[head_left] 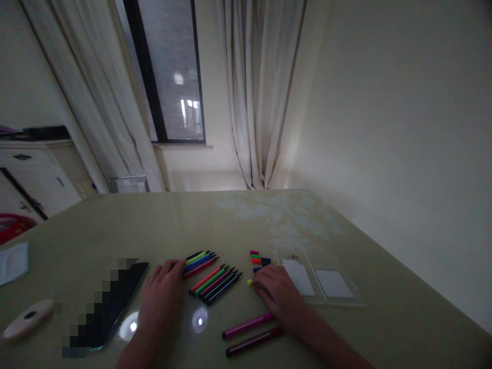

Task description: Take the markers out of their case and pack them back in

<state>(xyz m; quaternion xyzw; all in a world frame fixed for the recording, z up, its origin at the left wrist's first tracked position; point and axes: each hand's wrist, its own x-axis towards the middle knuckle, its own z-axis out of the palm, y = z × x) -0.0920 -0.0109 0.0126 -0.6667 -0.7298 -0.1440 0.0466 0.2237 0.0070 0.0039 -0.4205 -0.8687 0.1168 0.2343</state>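
My left hand (165,287) rests on the table, fingers loosely bent, its fingertips touching the rear ends of a group of uncapped felt-tip pens (200,266). Just nearer to me lies a second row of uncapped felt-tip pens (215,286), tips pointing up and to the right. My right hand (277,287) is closed and low over the table, with a yellow marker cap (249,282) at its fingertips. Several loose caps, among them an orange cap (256,261), lie just beyond it. Below its wrist lie a purple marker (246,327) and a dark red marker (253,342).
An opened clear plastic case (346,302) with white inserts lies right of my right hand. A dark phone (115,307), partly pixelated, is left of my left arm. Farther left are a pale oval object (28,320) and a folded white sheet (14,262). A wall borders the table's right side.
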